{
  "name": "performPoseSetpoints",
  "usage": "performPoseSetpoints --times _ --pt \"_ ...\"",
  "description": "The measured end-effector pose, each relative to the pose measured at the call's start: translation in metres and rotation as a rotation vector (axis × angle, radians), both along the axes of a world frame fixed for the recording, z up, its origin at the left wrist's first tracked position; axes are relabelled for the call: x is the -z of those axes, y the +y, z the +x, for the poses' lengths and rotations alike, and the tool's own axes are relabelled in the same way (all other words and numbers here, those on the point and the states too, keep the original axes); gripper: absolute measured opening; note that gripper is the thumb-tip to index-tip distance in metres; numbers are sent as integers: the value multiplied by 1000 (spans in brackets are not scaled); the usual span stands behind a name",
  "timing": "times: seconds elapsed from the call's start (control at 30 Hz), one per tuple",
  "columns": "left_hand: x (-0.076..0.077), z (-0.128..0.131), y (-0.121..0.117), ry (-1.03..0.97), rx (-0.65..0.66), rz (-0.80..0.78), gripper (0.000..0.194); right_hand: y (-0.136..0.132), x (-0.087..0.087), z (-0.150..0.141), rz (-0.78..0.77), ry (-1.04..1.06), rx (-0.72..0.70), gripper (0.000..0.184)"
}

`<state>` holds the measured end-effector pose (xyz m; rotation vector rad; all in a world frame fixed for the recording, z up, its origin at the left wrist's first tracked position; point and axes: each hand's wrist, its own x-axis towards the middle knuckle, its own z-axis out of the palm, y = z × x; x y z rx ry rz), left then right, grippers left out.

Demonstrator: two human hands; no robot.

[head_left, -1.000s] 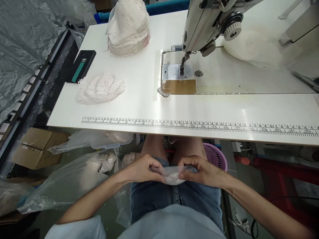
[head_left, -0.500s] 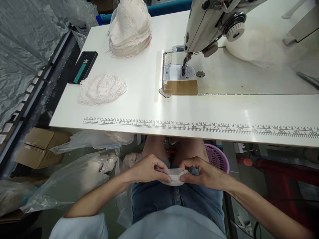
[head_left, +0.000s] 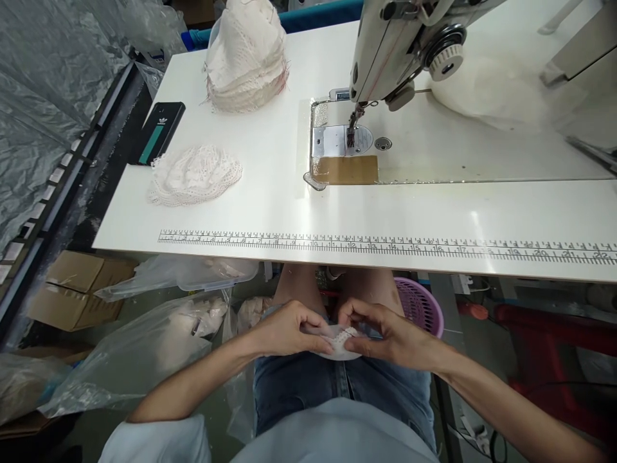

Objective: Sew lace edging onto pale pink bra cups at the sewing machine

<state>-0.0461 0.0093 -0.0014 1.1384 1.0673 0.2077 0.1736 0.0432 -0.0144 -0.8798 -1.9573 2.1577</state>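
Observation:
Over my lap, a small piece of sheer white fabric with a lace edge (head_left: 341,347) is stretched between both hands. My left hand (head_left: 299,331) pinches its left side between thumb and fingers. Thumb and bent fingers of my right hand (head_left: 378,331) are closed on its right side, by the lacy part. Beyond the hands is the white sewing table (head_left: 270,212) with a printed ruler (head_left: 385,244) along its front edge. A sewing machine (head_left: 385,58) stands on it, its presser foot (head_left: 351,135) over the metal needle plate.
On the table's left lie white lace pieces (head_left: 195,175), a black phone (head_left: 158,132) and a tall stack of cream fabric (head_left: 245,58). Sheer white fabric (head_left: 486,93) and scissors (head_left: 590,153) are at the right. Below are a purple basket (head_left: 419,305), plastic bags (head_left: 130,350) and a cardboard box (head_left: 80,289).
My right hand has shifted slightly left and its fingers have moved along the lace edge. The left hand stays almost in place. The view has turned a little.

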Motion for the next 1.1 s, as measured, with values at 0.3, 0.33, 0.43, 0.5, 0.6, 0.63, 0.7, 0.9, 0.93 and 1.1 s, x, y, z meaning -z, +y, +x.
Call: performPoseSetpoints --times 0.3,0.33,0.43,0.5,0.6,0.63,0.7,0.9,0.93,1.1 --pt "4 -1 -5 49 -67 -39 24 -12 11 9 171 6 222 23" --pt "4 -1 -6 61 -66 -30 23 -14 12 9 191 14 225 22" --pt "4 0 -7 92 -62 1 22 -18 13 7 238 12 215 21" --pt "4 0 -8 93 -69 8 22 -20 14 4 249 -1 214 21" --pt "4 1 -10 94 -104 -2 20 -24 15 1 263 -17 257 18" --pt "4 2 -10 103 -114 -6 20 -25 15 0 276 -23 282 17" --pt "5 2 -11 122 -129 -11 20 -28 17 -1 327 -35 335 16" --pt "8 3 -11 145 -162 12 23 -34 10 -2 542 -10 392 10" --pt "8 3 -11 138 -166 4 22 -34 7 -2 547 3 374 8" --pt "6 5 -10 88 -175 -36 17 -34 -1 -5 425 -5 236 9"
